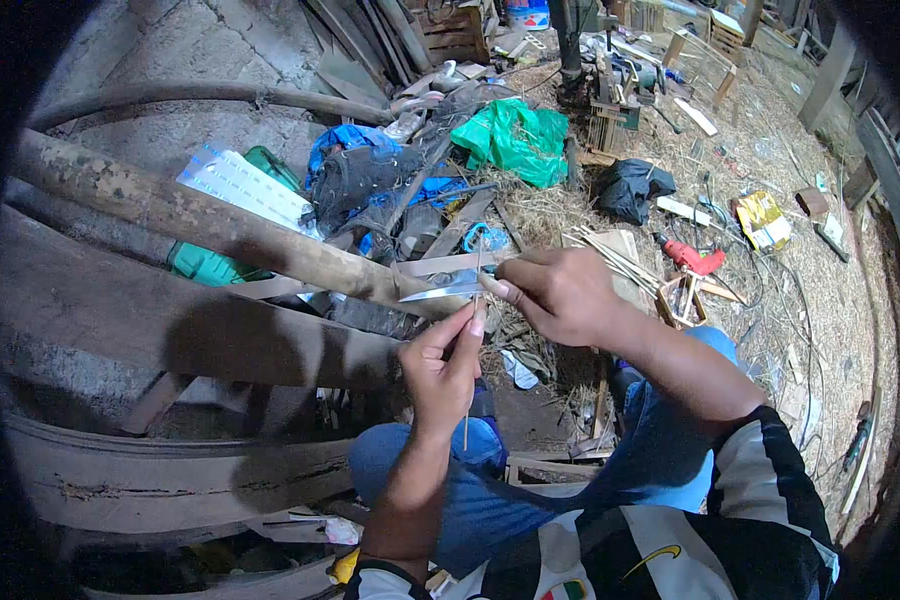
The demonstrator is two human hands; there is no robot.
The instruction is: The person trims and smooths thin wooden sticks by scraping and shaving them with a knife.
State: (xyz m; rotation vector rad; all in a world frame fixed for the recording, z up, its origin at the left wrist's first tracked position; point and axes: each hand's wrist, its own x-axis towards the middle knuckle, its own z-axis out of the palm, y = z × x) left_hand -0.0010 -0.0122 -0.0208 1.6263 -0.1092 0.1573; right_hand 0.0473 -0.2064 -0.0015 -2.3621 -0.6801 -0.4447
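Between the fingertips of my left hand (442, 372) is a thin wooden stick (466, 432), held roughly upright, its lower end hanging below the palm. My right hand (560, 292) is closed around the handle of a knife (440, 292), whose bright blade points left and crosses the stick just above my left fingertips. The knife's handle is mostly hidden by my right fingers. Both hands are close together, above my bent legs in blue jeans.
A thick wooden pole (200, 218) crosses the left side. Beyond lie a green bag (515, 140), a black bag (632, 190) and blue plastic. To the right are a red drill (692, 257), a small wooden frame (682, 300), thin sticks (625, 262), cables and shavings.
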